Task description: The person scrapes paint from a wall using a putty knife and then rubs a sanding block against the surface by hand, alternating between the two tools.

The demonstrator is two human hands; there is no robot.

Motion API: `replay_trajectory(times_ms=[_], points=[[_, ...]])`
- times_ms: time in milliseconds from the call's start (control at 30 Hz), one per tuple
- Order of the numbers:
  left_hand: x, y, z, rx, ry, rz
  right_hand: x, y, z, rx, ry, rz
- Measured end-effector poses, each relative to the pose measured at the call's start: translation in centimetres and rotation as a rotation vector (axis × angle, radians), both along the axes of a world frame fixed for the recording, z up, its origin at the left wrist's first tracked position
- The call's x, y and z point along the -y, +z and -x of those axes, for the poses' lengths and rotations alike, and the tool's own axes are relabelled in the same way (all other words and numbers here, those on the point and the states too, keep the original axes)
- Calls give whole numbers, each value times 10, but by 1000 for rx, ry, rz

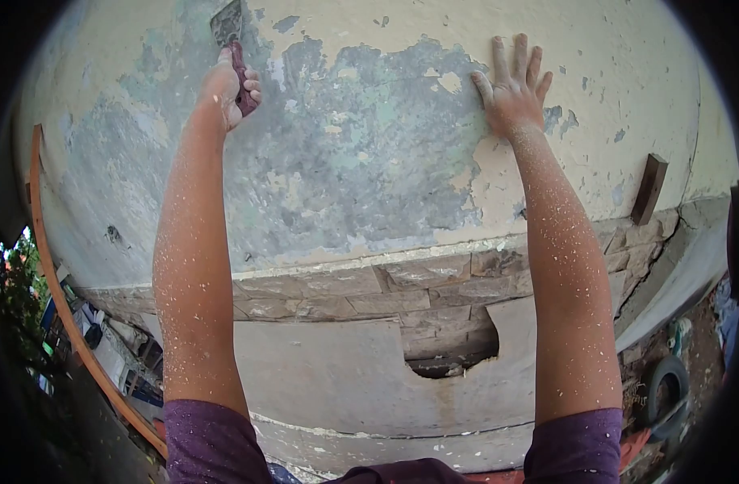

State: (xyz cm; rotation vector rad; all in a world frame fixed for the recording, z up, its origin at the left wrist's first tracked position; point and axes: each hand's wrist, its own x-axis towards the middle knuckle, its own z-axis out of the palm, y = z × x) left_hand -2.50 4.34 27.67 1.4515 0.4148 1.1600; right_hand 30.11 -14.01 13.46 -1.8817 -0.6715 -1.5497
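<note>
My left hand (224, 89) is wrapped round the dark red handle of a paint scraper (227, 26), whose flat metal blade points up against the wall (361, 145). Cream paint has come off a wide patch here, baring grey and greenish plaster with ragged edges. To the right of that patch, my right hand (516, 93) lies with fingers spread on the cream paint, holding nothing. Pale flakes and dust speckle both forearms.
Below the paint runs a ledge of stone blocks (329, 294). Lower down is a pale board (321, 363) with a cut-out. A wooden strip (63, 298) curves along the left, a short wooden piece (649, 189) juts at right, and a tyre (666, 391) lies lower right.
</note>
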Motion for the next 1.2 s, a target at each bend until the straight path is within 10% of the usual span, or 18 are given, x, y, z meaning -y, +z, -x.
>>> replay_trajectory(times_ms=[100,367,600,800,933,1000,1067,1200], points=[[16,-57,14,-102,55,82,-2,-4,1,28,48,-34],[1,51,2,2,16,-23,5,4,11,-114,-63,70],[6,-74,6,-133,57,-62,6,9,18,-190,-53,118],[-13,24,19,-137,6,-41,25,29,51,-457,24,201],[3,-12,2,-112,8,-17,38,51,99,-691,5,369],[-29,-87,-49,-59,82,-305,30,34,99,-743,498,451],[25,-129,-5,-25,-382,204,15,13,193,-884,1004,303],[47,-213,1,-115,-419,166,-20,-49,291,-1016,1468,167]])
